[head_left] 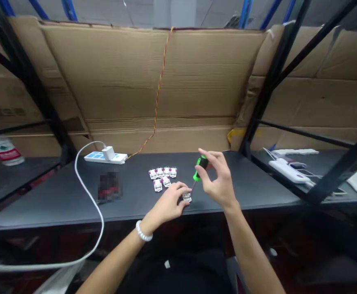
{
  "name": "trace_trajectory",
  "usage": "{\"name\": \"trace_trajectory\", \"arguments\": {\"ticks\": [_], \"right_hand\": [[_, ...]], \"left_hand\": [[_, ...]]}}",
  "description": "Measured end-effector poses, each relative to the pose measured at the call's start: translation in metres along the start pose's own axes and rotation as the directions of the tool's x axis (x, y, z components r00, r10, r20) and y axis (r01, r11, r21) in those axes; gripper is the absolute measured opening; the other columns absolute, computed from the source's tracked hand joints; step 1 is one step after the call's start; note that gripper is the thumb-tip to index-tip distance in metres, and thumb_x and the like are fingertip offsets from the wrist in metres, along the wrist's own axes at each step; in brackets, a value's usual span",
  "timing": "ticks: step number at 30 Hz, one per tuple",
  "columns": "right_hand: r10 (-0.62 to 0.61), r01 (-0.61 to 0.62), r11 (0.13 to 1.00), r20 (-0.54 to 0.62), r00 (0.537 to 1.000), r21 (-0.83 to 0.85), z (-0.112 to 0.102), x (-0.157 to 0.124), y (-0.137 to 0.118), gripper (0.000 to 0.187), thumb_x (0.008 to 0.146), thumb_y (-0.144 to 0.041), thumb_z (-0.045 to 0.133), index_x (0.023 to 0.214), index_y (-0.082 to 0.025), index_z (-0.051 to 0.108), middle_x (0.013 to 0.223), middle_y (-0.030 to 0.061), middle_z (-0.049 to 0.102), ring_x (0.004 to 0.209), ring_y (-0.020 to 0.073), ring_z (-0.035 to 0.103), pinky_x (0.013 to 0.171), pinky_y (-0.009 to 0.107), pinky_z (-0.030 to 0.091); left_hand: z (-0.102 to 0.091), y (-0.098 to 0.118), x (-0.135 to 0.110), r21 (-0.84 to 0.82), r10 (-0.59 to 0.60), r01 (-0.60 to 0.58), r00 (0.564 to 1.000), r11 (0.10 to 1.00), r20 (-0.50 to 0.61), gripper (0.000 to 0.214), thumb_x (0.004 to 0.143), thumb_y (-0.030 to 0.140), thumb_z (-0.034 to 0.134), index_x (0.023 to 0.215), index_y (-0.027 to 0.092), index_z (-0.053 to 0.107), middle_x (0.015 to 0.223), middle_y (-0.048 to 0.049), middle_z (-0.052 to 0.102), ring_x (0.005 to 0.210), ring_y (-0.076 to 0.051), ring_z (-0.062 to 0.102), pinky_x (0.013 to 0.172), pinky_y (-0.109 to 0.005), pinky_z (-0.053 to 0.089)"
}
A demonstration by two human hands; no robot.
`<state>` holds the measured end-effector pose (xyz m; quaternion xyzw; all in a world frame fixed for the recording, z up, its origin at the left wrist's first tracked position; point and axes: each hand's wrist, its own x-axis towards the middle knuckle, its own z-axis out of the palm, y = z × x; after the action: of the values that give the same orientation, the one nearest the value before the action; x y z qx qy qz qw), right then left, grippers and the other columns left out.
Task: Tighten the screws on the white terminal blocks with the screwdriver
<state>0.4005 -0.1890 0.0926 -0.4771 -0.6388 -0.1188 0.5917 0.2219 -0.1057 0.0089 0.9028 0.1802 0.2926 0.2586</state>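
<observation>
A bottle (4,149) of clear plastic with a red cap and red-and-white label leans between nine and ten o'clock from the white piece (186,197) in the left hand; I cannot tell what is in it. At ten o'clock, a white power strip (119,159) with a blue face carries a blocky white plug (108,153), from which a smooth, thick white cable (102,223) curves towards seven o'clock. A thin twisted red-and-yellow wire (157,98) climbs from the strip over brown, faintly ribbed cardboard (114,69) at twelve o'clock. The tabletop (129,204) is flat, dark grey and matt.

The white piece is small and angular, partly covered by fingers, and sits near the tabletop's front edge. The left hand (172,200), a coiled white band (143,231) at its wrist, pinches it between thumb and fingers. At one o'clock from it, the right hand (217,175) grips a screwdriver (201,166) by its rounded black-and-green handle, the thin shaft slanting down to the piece; the tip is too small to make out.

Towards eleven o'clock, six small white units (163,178) with purple edges lie close together, four behind and two in front.
</observation>
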Motion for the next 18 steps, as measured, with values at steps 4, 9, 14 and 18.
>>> {"name": "trace_trajectory", "arguments": {"ticks": [4,9,14,18], "right_hand": [[-0.067,0.062,0.995,0.061,0.996,0.078,0.0015,0.0006,-0.0002,0.049,0.106,-0.02,0.052,0.154,-0.027,0.055,0.137,0.0136,0.068,0.125,0.0284,0.068,0.109,0.052,0.057],[-0.125,0.124,0.99,0.004,0.992,0.067,0.0058,-0.0005,-0.0016,0.049,0.097,-0.024,0.073,0.144,-0.027,0.062,0.126,0.0112,0.075,0.111,0.0276,0.073,0.097,0.046,0.062],[-0.03,0.024,0.99,0.038,0.999,0.14,0.0057,-0.0055,0.0005,0.052,0.105,-0.022,0.056,0.156,-0.028,0.048,0.14,0.0126,0.07,0.103,0.0239,0.075,0.09,0.043,0.064],[-0.025,0.016,0.986,0.051,0.998,0.166,0.0047,-0.0058,0.0007,0.048,0.105,-0.022,0.053,0.152,-0.028,0.048,0.141,0.0126,0.067,0.104,0.0245,0.073,0.083,0.041,0.064]], "left_hand": [[0.0,-0.0004,-0.0001,0.005,0.01,-0.01,1.0,1.0,0.004,0.031,0.092,0.012,0.07,0.122,0.021,0.071,0.128,-0.0103,0.068,0.12,-0.028,0.064,0.11,-0.046,0.054],[-0.0004,0.0004,0.0002,0.015,0.009,-0.009,1.0,1.0,0.009,0.03,0.093,0.013,0.072,0.122,0.02,0.072,0.129,-0.0108,0.068,0.12,-0.029,0.063,0.111,-0.047,0.052],[0.0001,0.0008,0.001,0.019,0.006,-0.006,1.0,1.0,0.006,0.033,0.091,0.01,0.073,0.123,0.018,0.072,0.129,-0.0112,0.068,0.121,-0.028,0.064,0.111,-0.046,0.053],[0.0,0.0007,0.0013,0.017,0.01,-0.01,1.0,1.0,0.005,0.032,0.092,0.012,0.073,0.123,0.019,0.072,0.129,-0.0113,0.068,0.121,-0.028,0.064,0.111,-0.045,0.053]]}}
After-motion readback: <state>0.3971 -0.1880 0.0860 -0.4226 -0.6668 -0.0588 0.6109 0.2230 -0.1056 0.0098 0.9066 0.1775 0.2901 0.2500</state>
